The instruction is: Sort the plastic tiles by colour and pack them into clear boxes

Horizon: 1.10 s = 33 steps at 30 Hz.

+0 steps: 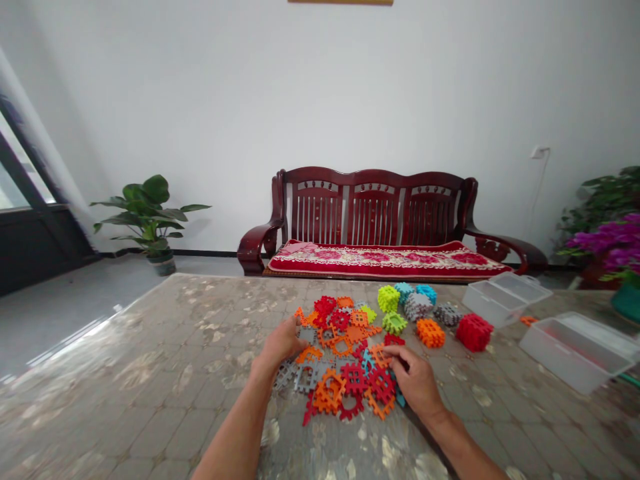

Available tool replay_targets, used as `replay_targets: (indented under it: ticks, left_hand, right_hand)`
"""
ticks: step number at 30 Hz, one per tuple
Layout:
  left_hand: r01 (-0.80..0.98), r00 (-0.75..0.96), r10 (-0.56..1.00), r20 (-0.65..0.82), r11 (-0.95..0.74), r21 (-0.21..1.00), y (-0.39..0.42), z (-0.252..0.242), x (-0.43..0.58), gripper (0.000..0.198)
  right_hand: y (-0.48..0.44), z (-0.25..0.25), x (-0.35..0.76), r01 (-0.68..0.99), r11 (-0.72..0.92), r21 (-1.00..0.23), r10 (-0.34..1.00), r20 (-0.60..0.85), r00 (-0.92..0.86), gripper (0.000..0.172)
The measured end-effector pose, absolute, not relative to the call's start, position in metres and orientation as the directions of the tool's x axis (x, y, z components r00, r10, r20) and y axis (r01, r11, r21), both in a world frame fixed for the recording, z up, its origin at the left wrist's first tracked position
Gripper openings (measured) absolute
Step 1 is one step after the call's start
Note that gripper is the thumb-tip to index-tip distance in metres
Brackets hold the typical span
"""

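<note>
**Left hand** (280,343): half closed, palm down, fingertips on the upper left of the pile; cannot tell whether it grips anything.
**Right hand** (416,380): fingers curled, tips against an orange tile (380,355) at the pile's right side; cannot tell whether it has hold.
**Pile** (345,380): loose red, orange and gray lattice tiles lying flat between the hands, on the table (150,373).
**Blocks** (389,299): green, blue, gray, orange and red lattice shapes, grouped just beyond the pile.
**Boxes** (577,352): two clear plastic boxes, right of the blocks.
**Behind**: dark red wooden bench (373,207) with floral cushion (385,261); potted plant (147,217) to its left.
</note>
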State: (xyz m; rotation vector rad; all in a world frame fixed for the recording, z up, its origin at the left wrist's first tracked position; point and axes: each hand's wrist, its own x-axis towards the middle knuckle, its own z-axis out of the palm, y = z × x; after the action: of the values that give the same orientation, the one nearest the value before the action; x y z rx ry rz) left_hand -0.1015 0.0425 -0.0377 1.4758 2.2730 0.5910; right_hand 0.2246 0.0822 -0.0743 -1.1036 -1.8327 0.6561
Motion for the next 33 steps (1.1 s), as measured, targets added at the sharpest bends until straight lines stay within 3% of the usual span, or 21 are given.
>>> replay_targets:
  ticks: [6, 16, 22, 33]
  left_hand:
    - [0.772, -0.395, 0.915, -0.084, 0.380, 0.510, 0.041, -0.036, -0.100, 0.043]
    - [0.793, -0.339, 0.941, 0.013, 0.278, 0.542, 0.046, -0.029, -0.094, 0.006]
    - [0.751, -0.274, 0.949, 0.154, 0.111, 0.651, 0.051, -0.021, -0.070, 0.014]
    - [0.575, -0.004, 0.969, 0.248, -0.200, 0.793, 0.053, -0.033, -0.040, 0.031]
  right_hand:
    - [0.082, -0.074, 0.225, 0.425, 0.453, -0.784, 0.891, 0.392, -0.227, 0.029]
    - [0.082, -0.073, 0.224, 0.426, 0.448, -0.787, 0.894, 0.393, -0.215, 0.029]
    - [0.081, -0.072, 0.225, 0.430, 0.448, -0.784, 0.894, 0.389, -0.222, 0.029]
    - [0.076, -0.062, 0.215, 0.456, 0.539, -0.708, 0.840, 0.489, -0.235, 0.027]
